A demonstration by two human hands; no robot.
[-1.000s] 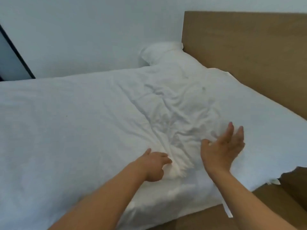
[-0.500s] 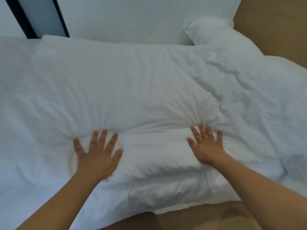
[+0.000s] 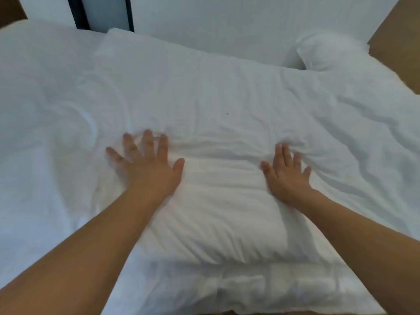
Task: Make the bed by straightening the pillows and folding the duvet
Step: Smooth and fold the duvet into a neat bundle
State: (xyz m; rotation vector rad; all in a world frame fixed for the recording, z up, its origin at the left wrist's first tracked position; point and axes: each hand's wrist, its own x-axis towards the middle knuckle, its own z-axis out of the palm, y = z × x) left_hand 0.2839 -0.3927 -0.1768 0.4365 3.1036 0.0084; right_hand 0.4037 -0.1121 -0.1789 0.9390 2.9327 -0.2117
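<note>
White wall [image 3: 227,23] backs pillow [image 3: 329,51], wooden headboard [image 3: 400,53].

Single head-worn wide-angle view, aimed forward and down, close over the bed [image 3: 204,98]; forearms enter from the lower frame corners.

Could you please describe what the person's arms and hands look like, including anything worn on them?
Both forearms are bare up to the frame edge, with no sleeves in view. The left hand and right hand wear no gloves, and no rings, watch or bracelets show. The left hand's fingers are motion-blurred.
</note>
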